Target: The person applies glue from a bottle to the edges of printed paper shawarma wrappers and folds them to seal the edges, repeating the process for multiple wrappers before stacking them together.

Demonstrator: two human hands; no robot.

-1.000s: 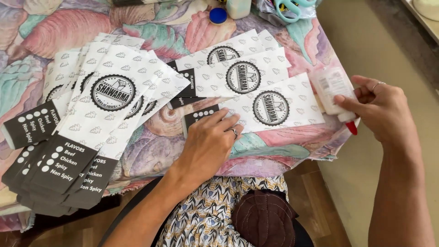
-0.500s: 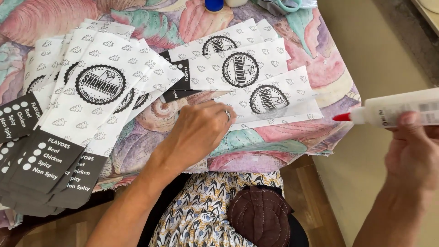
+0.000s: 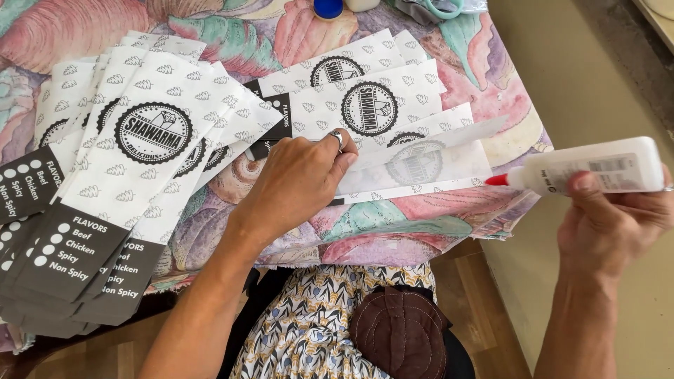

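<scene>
My left hand (image 3: 298, 181) presses down on a white printed paper sleeve (image 3: 421, 165) at the near edge of the table, holding one long flap folded over so its plain inner side shows. The hand wears a ring. My right hand (image 3: 611, 217) grips a white glue bottle (image 3: 597, 168) with a red tip, held sideways off the table's right edge, its nozzle pointing left toward the sleeve and a little apart from it. More printed sleeves (image 3: 365, 105) lie fanned just behind the folded one.
A large fanned stack of white and dark printed sleeves (image 3: 140, 147) covers the table's left side. The table wears a floral cloth (image 3: 393, 224). A blue cap (image 3: 328, 8) and scissors (image 3: 442, 8) lie at the far edge. Beige floor lies to the right.
My left hand has folded a flap of the front sleeve over. My right hand, first beside the sleeve, lifted the glue bottle off to the right and turned its tip toward the sleeve.
</scene>
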